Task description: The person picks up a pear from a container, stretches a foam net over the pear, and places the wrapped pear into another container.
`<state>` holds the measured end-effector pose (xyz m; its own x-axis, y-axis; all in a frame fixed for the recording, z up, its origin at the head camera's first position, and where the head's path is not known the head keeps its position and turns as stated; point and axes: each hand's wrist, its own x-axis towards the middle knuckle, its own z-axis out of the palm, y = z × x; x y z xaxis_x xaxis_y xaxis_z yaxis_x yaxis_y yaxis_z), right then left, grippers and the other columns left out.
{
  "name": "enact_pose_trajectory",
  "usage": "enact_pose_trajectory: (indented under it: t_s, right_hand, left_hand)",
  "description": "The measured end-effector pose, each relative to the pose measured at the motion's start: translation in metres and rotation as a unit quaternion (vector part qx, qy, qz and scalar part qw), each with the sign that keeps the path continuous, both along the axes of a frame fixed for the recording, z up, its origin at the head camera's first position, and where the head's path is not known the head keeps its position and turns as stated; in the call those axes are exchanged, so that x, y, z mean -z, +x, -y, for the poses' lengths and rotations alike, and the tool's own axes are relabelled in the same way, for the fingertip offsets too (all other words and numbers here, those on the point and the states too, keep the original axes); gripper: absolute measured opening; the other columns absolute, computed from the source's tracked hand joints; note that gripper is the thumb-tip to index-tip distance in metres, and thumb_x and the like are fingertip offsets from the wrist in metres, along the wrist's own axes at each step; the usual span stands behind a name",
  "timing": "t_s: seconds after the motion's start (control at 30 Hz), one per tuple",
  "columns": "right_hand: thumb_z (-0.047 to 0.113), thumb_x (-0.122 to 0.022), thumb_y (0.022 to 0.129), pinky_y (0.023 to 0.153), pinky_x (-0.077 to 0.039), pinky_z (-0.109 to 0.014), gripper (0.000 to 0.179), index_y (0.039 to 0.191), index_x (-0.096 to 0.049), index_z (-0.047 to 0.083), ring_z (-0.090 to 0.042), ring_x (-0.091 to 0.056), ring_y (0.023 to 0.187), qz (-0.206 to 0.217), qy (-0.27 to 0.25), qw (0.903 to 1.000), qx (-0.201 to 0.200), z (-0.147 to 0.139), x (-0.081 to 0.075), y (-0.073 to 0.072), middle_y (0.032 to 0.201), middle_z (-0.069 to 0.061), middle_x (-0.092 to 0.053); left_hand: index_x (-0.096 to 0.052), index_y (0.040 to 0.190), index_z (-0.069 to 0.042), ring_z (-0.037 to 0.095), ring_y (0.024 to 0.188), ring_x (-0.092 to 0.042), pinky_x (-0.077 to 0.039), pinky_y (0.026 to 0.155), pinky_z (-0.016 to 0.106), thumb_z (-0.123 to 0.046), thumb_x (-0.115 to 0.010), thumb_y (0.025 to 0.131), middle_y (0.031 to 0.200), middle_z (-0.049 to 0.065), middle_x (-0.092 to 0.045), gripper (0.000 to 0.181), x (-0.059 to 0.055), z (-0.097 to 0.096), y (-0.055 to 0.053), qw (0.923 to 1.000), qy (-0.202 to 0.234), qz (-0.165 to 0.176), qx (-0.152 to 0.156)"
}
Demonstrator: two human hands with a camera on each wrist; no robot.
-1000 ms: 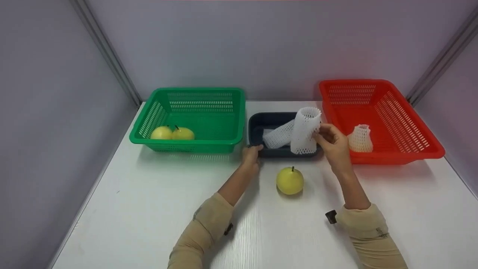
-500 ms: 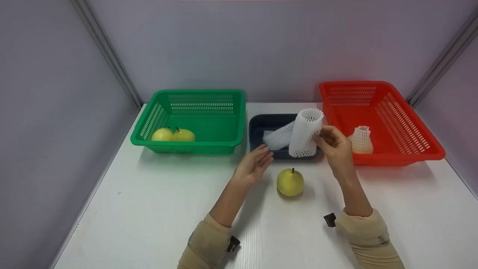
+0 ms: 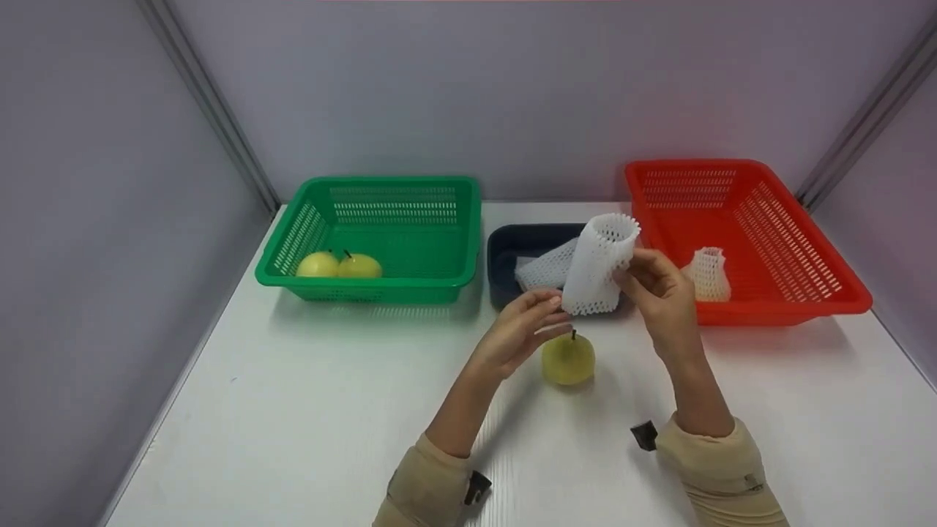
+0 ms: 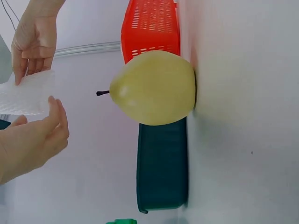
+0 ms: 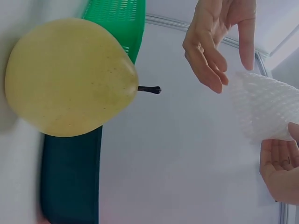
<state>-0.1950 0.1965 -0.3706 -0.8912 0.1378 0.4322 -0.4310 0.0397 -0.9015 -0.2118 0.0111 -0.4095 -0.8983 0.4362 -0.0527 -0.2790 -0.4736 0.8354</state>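
Note:
My right hand (image 3: 665,296) pinches a white foam net sleeve (image 3: 599,267) by its right side, holding it up with its round mouth on top. Close to the sleeve's lower end is my left hand (image 3: 523,331), its thumb and fingers spread apart in the right wrist view. On the table below stands a yellow pear (image 3: 568,360), stem up, large in both wrist views. The left hand's fingertips overlap the pear's top in the head view. Behind the held sleeve, another foam net sleeve (image 3: 545,267) lies in a dark tray (image 3: 505,293).
A green basket (image 3: 366,290) at the left holds two yellow pears (image 3: 359,266). In the red basket (image 3: 776,315) at the right sits a pear in a foam net (image 3: 708,274). Panel walls (image 3: 468,95) enclose the white table (image 3: 307,410).
My left hand has left the dark tray's front rim and moved right and up to the sleeve's lower end. The held sleeve has tilted, its lower end swinging slightly left.

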Motion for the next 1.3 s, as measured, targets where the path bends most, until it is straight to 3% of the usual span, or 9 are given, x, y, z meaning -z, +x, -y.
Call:
enact_pose_trajectory:
  t_s: [0.2, 0.33, 0.43, 0.53, 0.7, 0.87, 1.07, 1.2, 1.3]
  right_hand:
    - [0.008, -0.067, 0.083, 0.088, -0.044, -0.031, 0.032, 0.111, -0.058, -0.007, -0.027, -0.057, 0.102, -0.003, 0.0, 1.0, -0.005, 0.001, 0.0, 0.004, 0.108, -0.012, -0.06]
    - [0.004, -0.065, 0.085, 0.087, -0.044, -0.031, 0.031, 0.111, -0.056, -0.008, -0.027, -0.057, 0.1, -0.001, 0.003, 0.9998, -0.019, 0.003, -0.001, 0.005, 0.108, -0.012, -0.06]
    - [0.002, -0.064, 0.085, 0.086, -0.045, -0.03, 0.029, 0.112, -0.056, -0.008, -0.026, -0.057, 0.1, 0.007, 0.007, 0.9995, -0.03, 0.003, 0.0, 0.006, 0.108, -0.011, -0.06]
    - [0.002, -0.063, 0.085, 0.085, -0.045, -0.03, 0.03, 0.112, -0.055, -0.008, -0.025, -0.057, 0.101, 0.014, 0.017, 0.9991, -0.037, 0.005, 0.001, 0.007, 0.11, -0.009, -0.06]
    - [0.002, -0.062, 0.087, 0.087, -0.044, -0.03, 0.031, 0.115, -0.054, -0.008, -0.023, -0.057, 0.104, 0.026, 0.047, 0.997, -0.056, 0.006, 0.001, 0.011, 0.113, -0.01, -0.059]
    - [0.002, -0.063, 0.086, 0.09, -0.042, -0.032, 0.046, 0.128, -0.047, -0.003, -0.025, -0.052, 0.112, 0.056, 0.087, 0.9888, -0.108, 0.001, 0.0, 0.013, 0.124, -0.013, -0.053]
    - [0.005, -0.064, 0.085, 0.091, -0.042, -0.036, 0.066, 0.142, -0.029, 0.003, -0.028, -0.046, 0.118, 0.113, 0.123, 0.9583, -0.232, -0.006, 0.002, 0.01, 0.136, -0.014, -0.041]
    - [0.009, -0.053, 0.093, 0.089, -0.043, -0.036, 0.056, 0.141, -0.028, -0.002, -0.03, -0.048, 0.115, 0.132, 0.141, 0.9394, -0.284, -0.008, 0.005, 0.006, 0.135, -0.02, -0.04]
    - [0.016, -0.045, 0.098, 0.089, -0.044, -0.037, 0.049, 0.138, -0.031, -0.006, -0.031, -0.05, 0.11, 0.161, 0.133, 0.9324, -0.295, -0.007, 0.008, 0.002, 0.131, -0.023, -0.042]
  left_hand:
    - [-0.046, 0.118, 0.011, 0.031, 0.102, -0.057, -0.044, 0.088, 0.037, -0.014, -0.045, 0.098, 0.11, 0.024, -0.056, 0.032, 0.003, -0.001, 0.003, 0.9971, -0.038, -0.044, 0.05]
    - [-0.048, 0.118, 0.012, 0.028, 0.097, -0.059, -0.045, 0.087, 0.037, -0.014, -0.044, 0.098, 0.106, 0.024, -0.059, 0.033, 0.005, -0.001, 0.002, 0.9976, -0.024, -0.043, 0.047]
    - [-0.052, 0.112, 0.011, 0.024, 0.092, -0.06, -0.045, 0.087, 0.036, -0.011, -0.046, 0.097, 0.1, 0.018, -0.06, 0.027, 0.006, -0.002, 0.002, 0.9993, -0.001, -0.026, 0.028]
    - [-0.05, 0.112, 0.011, 0.024, 0.094, -0.058, -0.042, 0.09, 0.038, -0.005, -0.044, 0.097, 0.1, 0.016, -0.059, 0.023, 0.006, -0.003, 0.001, 0.9979, 0.057, 0.016, 0.024]
    - [-0.036, 0.131, 0.012, 0.028, 0.115, -0.046, -0.035, 0.097, 0.037, -0.002, -0.037, 0.098, 0.121, 0.02, -0.05, 0.035, 0.006, -0.001, -0.001, 0.9784, 0.162, 0.116, 0.055]
    - [-0.032, 0.134, 0.008, 0.026, 0.123, -0.038, -0.035, 0.097, 0.032, -0.004, -0.034, 0.1, 0.127, 0.017, -0.044, 0.036, 0.005, 0.001, -0.004, 0.9546, 0.229, 0.177, 0.071]
    - [-0.048, 0.115, 0.004, 0.02, 0.11, -0.048, -0.034, 0.098, 0.029, -0.005, -0.031, 0.101, 0.117, 0.012, -0.05, 0.024, 0.003, 0.004, -0.004, 0.9338, 0.289, 0.193, 0.087]
    - [-0.05, 0.115, 0.003, 0.021, 0.107, -0.05, -0.033, 0.099, 0.029, -0.004, -0.029, 0.101, 0.116, 0.013, -0.052, 0.027, 0.003, 0.005, -0.001, 0.9224, 0.317, 0.201, 0.092]
    - [-0.044, 0.126, 0.003, 0.022, 0.112, -0.048, -0.032, 0.099, 0.031, -0.004, -0.028, 0.101, 0.12, 0.014, -0.05, 0.03, 0.002, 0.005, 0.0, 0.9201, 0.325, 0.197, 0.094]
